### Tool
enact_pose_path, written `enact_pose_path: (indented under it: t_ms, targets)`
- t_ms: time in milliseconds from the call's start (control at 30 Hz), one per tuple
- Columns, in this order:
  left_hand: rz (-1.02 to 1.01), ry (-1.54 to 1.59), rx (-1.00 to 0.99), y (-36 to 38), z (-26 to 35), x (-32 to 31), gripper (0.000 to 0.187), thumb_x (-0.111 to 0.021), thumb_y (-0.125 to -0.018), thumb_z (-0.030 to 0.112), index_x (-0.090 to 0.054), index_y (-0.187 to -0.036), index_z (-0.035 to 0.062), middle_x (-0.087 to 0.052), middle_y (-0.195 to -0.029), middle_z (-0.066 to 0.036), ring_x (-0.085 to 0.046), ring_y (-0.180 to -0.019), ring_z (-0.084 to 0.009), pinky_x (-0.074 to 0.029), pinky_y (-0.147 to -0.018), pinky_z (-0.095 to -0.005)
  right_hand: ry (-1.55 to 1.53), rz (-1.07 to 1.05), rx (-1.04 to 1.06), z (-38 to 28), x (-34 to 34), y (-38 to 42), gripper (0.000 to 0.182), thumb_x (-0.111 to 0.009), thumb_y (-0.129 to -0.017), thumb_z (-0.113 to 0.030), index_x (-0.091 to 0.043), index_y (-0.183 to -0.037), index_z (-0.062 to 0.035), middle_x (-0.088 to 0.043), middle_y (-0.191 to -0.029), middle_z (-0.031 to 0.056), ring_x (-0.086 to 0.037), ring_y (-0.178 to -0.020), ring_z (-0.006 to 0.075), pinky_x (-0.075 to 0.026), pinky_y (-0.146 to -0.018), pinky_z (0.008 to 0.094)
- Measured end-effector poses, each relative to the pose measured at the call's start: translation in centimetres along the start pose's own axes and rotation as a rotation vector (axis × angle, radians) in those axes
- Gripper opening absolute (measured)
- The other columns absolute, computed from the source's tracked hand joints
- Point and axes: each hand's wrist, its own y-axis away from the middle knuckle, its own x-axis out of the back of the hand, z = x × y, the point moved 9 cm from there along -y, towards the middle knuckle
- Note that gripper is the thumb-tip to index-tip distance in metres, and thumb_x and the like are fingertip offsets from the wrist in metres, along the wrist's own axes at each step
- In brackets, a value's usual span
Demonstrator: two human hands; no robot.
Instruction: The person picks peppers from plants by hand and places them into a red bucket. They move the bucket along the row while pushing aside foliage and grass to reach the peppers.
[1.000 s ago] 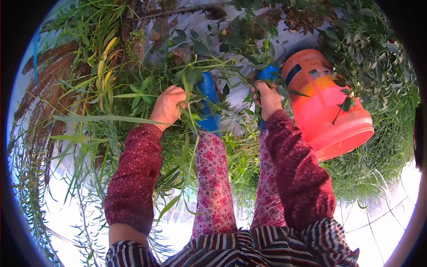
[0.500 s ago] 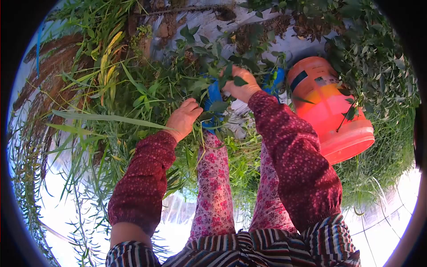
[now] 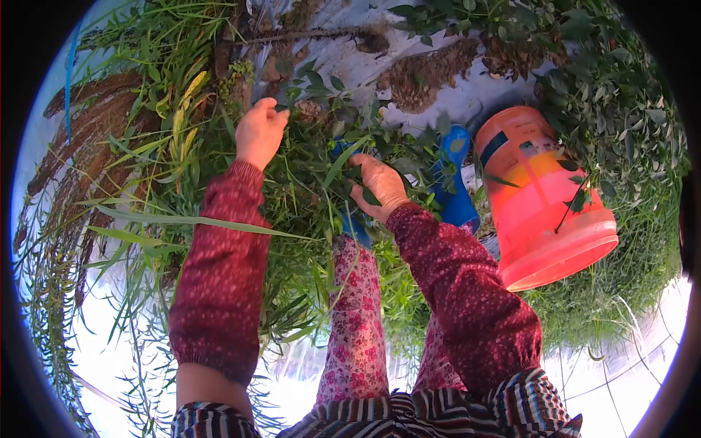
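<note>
My left hand (image 3: 261,135) is over the green plants on the left, its fingers curled together. Whatever may be between its fingertips is too small to make out. Lower and to the right, my right hand (image 3: 381,188) closes around leafy stems (image 3: 354,179), dark leaves showing between thumb and fingers. The stems hang in front of one blue boot (image 3: 356,228), mostly covered by foliage. The other blue boot (image 3: 456,179) shows plainly just right of my right hand.
An orange-red bucket (image 3: 540,197) leans on its side at the right, against leafy plants (image 3: 621,109). Pale plastic sheeting (image 3: 416,55) with clods of soil (image 3: 427,73) lies ahead. Tall grass (image 3: 171,87) and brown dry stalks (image 3: 95,146) stand at the left.
My left hand has moved forward and left, away from the boot. My right hand has come lower and slightly left with leaves in it, uncovering the right boot.
</note>
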Motion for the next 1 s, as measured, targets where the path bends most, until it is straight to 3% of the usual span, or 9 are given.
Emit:
enact_pose_path:
  t_ms: [133,200,267,333,367,433,600,867,1000]
  targets:
    - [-0.075,-0.409,0.087,-3.4,-2.0,-4.8,0.043,-0.062,-0.083,0.023,-0.054,-0.115,-0.0045,-0.064,-0.100,-0.015,-0.062,-0.088,-0.0233,-0.047,-0.078,-0.0346,0.032,-0.001,0.014,0.6,0.7,0.0,0.035,-0.061,-0.073,-0.005,-0.049,-0.106,-0.0065,-0.055,-0.097,0.0130,-0.055,-0.088,0.0316,-0.047,-0.072,0.0367]
    - [-0.158,0.394,0.317,-3.0,-4.2,-7.4,0.033,-0.058,-0.086,0.012,-0.054,-0.113,-0.0058,-0.062,-0.099,-0.011,-0.059,-0.090,-0.0178,-0.047,-0.078,-0.0315,0.048,-0.082,-0.048,1.4,1.6,-1.1,0.032,-0.060,-0.074,-0.006,-0.051,-0.105,-0.0057,-0.057,-0.093,0.0132,-0.055,-0.082,0.0333,-0.047,-0.072,0.0369]
    - [-0.142,0.610,0.309,-1.0,-3.9,-7.6,0.030,-0.056,-0.085,0.004,-0.053,-0.113,-0.0061,-0.061,-0.098,-0.010,-0.058,-0.092,-0.0173,-0.045,-0.081,-0.0305,-0.158,0.071,0.045,4.0,1.9,-2.4,0.031,-0.061,-0.070,-0.002,-0.053,-0.100,-0.0050,-0.060,-0.088,0.0096,-0.057,-0.077,0.0315,-0.048,-0.071,0.0378]
    - [-0.107,1.023,0.182,1.1,-1.9,-5.8,0.034,-0.058,-0.081,0.003,-0.055,-0.114,-0.0021,-0.064,-0.095,-0.008,-0.059,-0.090,-0.0162,-0.041,-0.088,-0.0300,-1.934,0.276,-0.480,9.1,0.1,-3.1,0.027,-0.061,-0.071,-0.002,-0.056,-0.097,-0.0065,-0.060,-0.082,0.0032,-0.059,-0.078,0.0225,-0.047,-0.064,0.0351]
    - [-0.101,1.023,0.177,1.7,-2.4,-5.5,0.034,-0.058,-0.081,0.003,-0.055,-0.114,-0.0021,-0.064,-0.095,-0.008,-0.059,-0.090,-0.0162,-0.041,-0.088,-0.0300,-1.935,0.269,-0.475,8.0,1.3,-3.4,0.027,-0.061,-0.071,-0.002,-0.056,-0.097,-0.0065,-0.060,-0.082,0.0032,-0.059,-0.078,0.0225,-0.047,-0.064,0.0351]
    - [-0.154,1.199,0.026,3.0,-2.1,-5.8,0.034,-0.060,-0.082,0.005,-0.055,-0.115,0.0002,-0.063,-0.098,-0.008,-0.058,-0.095,-0.0149,-0.039,-0.091,-0.0299,-1.011,0.373,-0.601,6.7,7.0,-2.1,0.020,-0.062,-0.080,-0.011,-0.056,-0.099,-0.0098,-0.063,-0.092,0.0016,-0.058,-0.092,0.0127,-0.042,-0.069,0.0325]
    - [-0.201,1.275,0.046,4.5,-2.9,-6.6,0.037,-0.061,-0.083,0.007,-0.053,-0.119,0.0025,-0.060,-0.104,-0.006,-0.057,-0.099,-0.0150,-0.039,-0.093,-0.0316,-1.163,0.330,-0.488,3.9,9.0,0.5,0.020,-0.059,-0.085,-0.018,-0.058,-0.103,-0.0094,-0.062,-0.104,0.0031,-0.055,-0.093,0.0097,-0.037,-0.064,0.0266]
    - [-0.151,1.185,0.098,4.1,-1.4,-5.5,0.040,-0.061,-0.081,0.003,-0.053,-0.120,0.0057,-0.059,-0.106,-0.002,-0.055,-0.101,-0.0145,-0.034,-0.097,-0.0321,-0.917,-0.081,-0.474,-0.3,6.9,2.5,0.030,-0.050,-0.092,-0.024,-0.057,-0.112,-0.0039,-0.060,-0.090,0.0033,-0.053,-0.075,0.0076,-0.036,-0.053,0.0196]
    - [-0.184,1.302,0.063,4.2,-0.8,-5.9,0.036,-0.058,-0.083,0.004,-0.052,-0.118,0.0050,-0.061,-0.102,-0.005,-0.058,-0.096,-0.0151,-0.041,-0.091,-0.0302,-0.718,-0.224,-0.432,-2.0,1.2,-0.4,0.023,-0.052,-0.091,-0.020,-0.060,-0.104,-0.0039,-0.061,-0.080,0.0030,-0.054,-0.066,0.0100,-0.047,-0.062,0.0264]
